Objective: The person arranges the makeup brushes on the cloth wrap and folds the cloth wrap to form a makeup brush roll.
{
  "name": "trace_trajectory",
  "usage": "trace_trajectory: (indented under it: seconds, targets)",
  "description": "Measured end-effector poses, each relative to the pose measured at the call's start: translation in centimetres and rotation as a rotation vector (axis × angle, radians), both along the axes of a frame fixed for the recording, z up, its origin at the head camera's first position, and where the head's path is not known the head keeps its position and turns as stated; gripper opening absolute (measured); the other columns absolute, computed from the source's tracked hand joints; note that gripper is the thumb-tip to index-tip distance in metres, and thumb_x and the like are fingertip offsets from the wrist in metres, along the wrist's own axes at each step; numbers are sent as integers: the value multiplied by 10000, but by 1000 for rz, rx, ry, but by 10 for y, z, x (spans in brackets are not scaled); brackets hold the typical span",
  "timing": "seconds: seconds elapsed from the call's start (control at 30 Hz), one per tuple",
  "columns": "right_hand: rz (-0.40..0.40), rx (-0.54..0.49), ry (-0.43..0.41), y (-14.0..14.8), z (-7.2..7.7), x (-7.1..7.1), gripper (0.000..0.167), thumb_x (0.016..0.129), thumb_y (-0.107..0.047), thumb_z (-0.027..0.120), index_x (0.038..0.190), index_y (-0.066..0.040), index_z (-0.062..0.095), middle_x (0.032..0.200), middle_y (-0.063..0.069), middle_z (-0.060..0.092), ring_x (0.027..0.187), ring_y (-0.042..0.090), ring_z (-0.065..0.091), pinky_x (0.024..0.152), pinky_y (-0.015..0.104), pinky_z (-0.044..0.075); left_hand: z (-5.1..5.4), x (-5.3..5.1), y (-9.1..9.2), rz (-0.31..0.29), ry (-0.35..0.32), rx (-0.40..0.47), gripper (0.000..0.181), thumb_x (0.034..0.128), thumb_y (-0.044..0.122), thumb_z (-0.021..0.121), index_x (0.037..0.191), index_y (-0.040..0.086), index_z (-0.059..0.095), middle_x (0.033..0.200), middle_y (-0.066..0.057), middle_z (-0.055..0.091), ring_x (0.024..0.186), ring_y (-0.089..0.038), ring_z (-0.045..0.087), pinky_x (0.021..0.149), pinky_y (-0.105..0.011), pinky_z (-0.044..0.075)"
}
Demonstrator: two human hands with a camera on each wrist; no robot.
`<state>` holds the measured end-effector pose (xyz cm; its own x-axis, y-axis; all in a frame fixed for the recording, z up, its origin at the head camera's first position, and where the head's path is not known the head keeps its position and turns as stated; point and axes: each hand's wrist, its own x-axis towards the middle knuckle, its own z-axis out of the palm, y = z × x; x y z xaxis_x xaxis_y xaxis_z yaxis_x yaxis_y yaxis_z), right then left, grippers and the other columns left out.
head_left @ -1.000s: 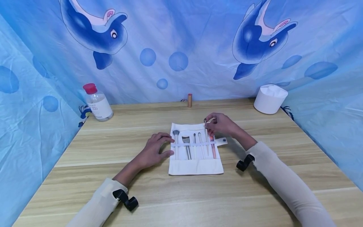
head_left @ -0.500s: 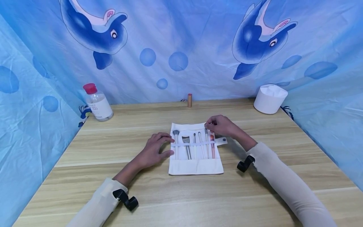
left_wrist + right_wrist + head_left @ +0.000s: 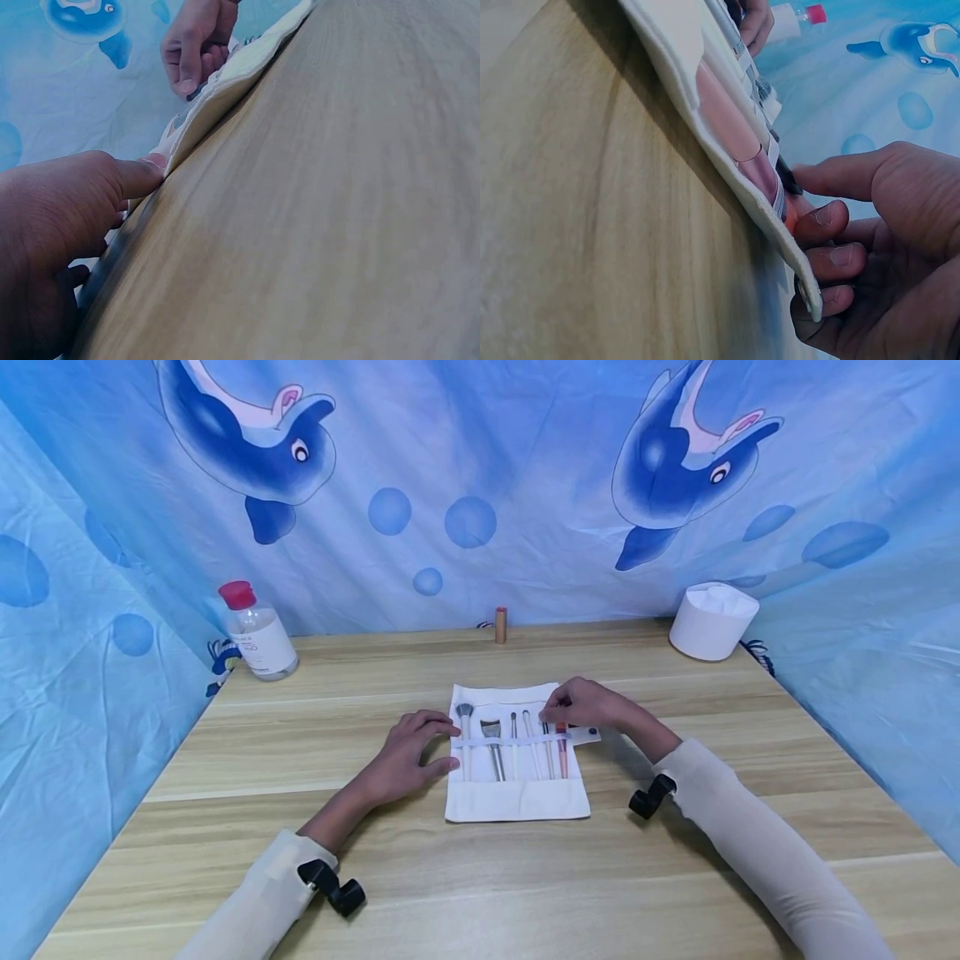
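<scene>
An unrolled white cloth brush roll (image 3: 517,802) lies on the table. Several makeup brushes stand side by side under its elastic band, among them a fluffy grey one (image 3: 465,714) at the left and a pink one (image 3: 563,756) at the right. My right hand (image 3: 585,703) pinches the dark upper end of a slim, pale-handled makeup brush (image 3: 548,760) just left of the pink one. In the right wrist view, that dark end (image 3: 786,174) meets a fingertip. My left hand (image 3: 408,756) rests at the roll's left edge, its thumb (image 3: 142,176) touching the cloth.
A red-capped clear bottle (image 3: 261,635) stands at the back left. A small brown tube (image 3: 501,625) is at the back middle, and a white roll (image 3: 712,622) at the back right. Behind the wooden table (image 3: 480,885) hangs a blue dolphin-print curtain (image 3: 540,577).
My right hand has moved down toward the elastic band, and the slim brush has slid lower into the roll with it. The left hand has stayed in place.
</scene>
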<state>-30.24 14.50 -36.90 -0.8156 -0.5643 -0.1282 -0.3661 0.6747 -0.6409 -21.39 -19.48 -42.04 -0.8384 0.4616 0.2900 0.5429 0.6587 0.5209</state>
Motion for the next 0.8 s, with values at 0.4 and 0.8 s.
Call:
trace_trajectory:
  seconds: [0.4,0.8]
  targets:
    - [-78,-9,50,10,1,2,205,996,-283,633,1045,-133,765,885,18,686,762,183,555,680,336,441,-1,-1,-2,-10,0,-7,462,927,369,735,1320,151,631,1424,-33,480,1306,-246,379,1064,-514,254]
    - [-98,-31,491,68,5,3,339,1038,-274,562,1257,-26,635,1230,160,624,1130,351,577,949,525,439,11,2,-5,-6,83,-96,464,994,384,625,1360,102,579,1416,-102,458,1334,-296,371,1087,-569,237]
